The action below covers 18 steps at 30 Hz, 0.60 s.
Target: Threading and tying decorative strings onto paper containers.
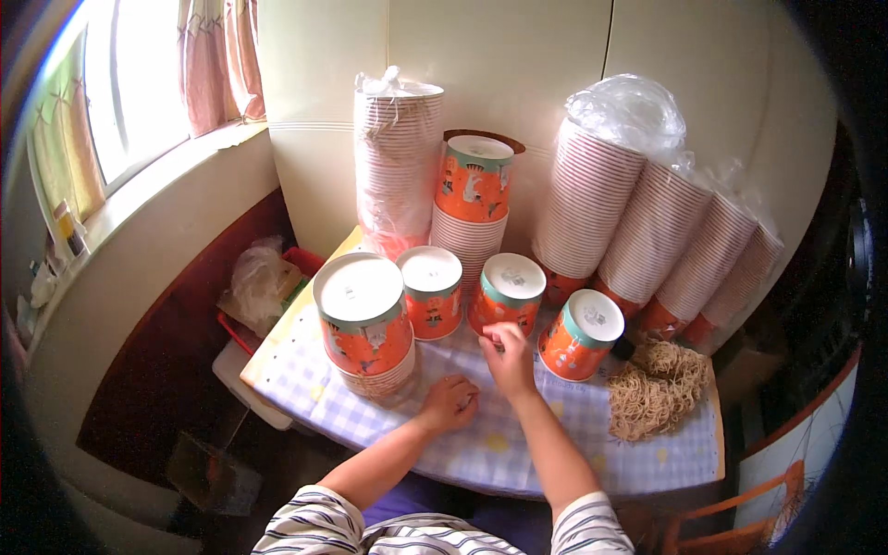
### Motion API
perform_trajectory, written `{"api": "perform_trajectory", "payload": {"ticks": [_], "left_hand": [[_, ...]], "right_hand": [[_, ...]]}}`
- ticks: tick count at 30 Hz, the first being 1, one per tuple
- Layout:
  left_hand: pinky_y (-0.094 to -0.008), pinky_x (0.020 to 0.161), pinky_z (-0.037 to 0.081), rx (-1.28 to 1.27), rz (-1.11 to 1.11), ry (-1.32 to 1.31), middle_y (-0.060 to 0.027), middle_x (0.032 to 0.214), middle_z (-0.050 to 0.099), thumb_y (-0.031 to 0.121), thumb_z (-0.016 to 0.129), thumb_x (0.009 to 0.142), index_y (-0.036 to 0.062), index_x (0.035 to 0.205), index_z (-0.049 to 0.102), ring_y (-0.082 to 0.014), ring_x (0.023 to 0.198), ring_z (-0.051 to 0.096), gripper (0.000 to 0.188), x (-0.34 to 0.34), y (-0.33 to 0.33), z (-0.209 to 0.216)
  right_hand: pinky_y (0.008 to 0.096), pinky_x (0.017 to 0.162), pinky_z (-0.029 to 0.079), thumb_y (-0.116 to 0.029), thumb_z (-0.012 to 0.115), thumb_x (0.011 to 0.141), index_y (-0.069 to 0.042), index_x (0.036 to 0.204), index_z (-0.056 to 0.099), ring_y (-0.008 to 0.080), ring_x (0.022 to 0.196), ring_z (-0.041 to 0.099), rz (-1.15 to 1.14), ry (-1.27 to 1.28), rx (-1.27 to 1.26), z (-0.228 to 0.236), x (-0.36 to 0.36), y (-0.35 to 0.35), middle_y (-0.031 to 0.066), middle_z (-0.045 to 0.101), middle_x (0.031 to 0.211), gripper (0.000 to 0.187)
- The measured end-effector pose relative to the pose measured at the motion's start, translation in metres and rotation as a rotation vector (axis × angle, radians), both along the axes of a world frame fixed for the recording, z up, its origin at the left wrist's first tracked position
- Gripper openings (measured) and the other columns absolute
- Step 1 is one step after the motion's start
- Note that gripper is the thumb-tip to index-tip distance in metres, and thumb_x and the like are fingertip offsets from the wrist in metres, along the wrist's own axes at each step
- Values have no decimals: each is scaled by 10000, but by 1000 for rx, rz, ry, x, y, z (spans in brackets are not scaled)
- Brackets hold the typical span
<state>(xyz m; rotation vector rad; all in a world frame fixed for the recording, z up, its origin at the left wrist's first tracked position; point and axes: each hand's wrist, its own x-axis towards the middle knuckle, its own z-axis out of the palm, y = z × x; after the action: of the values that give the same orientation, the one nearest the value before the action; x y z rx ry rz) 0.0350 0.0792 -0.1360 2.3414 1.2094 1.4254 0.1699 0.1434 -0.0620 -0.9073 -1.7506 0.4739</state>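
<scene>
Cups (507, 293): four inverted orange stacks by hands; left hand (449, 403) clenched on cloth, right hand (508, 355) pinching something small.

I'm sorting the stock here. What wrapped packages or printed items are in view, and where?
Wrapped cup stack: back left, upright, clear plastic.
Wrapped cup sleeves: back right, leaning, clear plastic.
Printed cups: table centre, upside down, orange and teal with cartoon figures.
Crumpled bag: left of table, clear.
</scene>
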Motion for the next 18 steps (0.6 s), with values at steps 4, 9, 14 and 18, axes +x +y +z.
{"api": "perform_trajectory", "payload": {"ticks": [4, 9, 14, 18], "left_hand": [[-402, 659, 486, -48, 55, -67, -101, 764, 589, 125, 631, 691, 73, 814, 626, -301, 727, 583, 133, -5, 6, -16], [-396, 676, 498, -122, 35, -153, -109, 761, 582, 165, 635, 705, 66, 826, 627, -310, 736, 586, 156, -3, 1, 3], [-377, 691, 508, -237, 0, -183, -120, 790, 592, 187, 633, 732, 56, 845, 630, -298, 763, 601, 173, -7, 1, 0], [-357, 654, 510, -101, 37, -98, -112, 805, 597, 185, 637, 736, 56, 841, 627, -269, 756, 606, 167, -3, -1, 3]], "right_hand": [[375, 824, 468, -174, 695, 743, -39, 1025, 602, 291, 954, 563, -12, -246, 217, 43, -53, 39, 122, 565, 1029, 326], [424, 930, 389, -219, 722, 686, -79, 994, 616, 284, 974, 550, -131, -627, 463, 29, -86, 84, 107, 564, 1023, 354], [423, 880, 403, -180, 713, 692, -86, 820, 586, 281, 906, 566, 10, -367, 397, 41, -80, 94, 79, 589, 923, 204], [404, 797, 468, -120, 700, 748, -31, 867, 561, 333, 909, 586, -77, -67, 409, 101, -50, 67, 154, 607, 988, 204]]}}
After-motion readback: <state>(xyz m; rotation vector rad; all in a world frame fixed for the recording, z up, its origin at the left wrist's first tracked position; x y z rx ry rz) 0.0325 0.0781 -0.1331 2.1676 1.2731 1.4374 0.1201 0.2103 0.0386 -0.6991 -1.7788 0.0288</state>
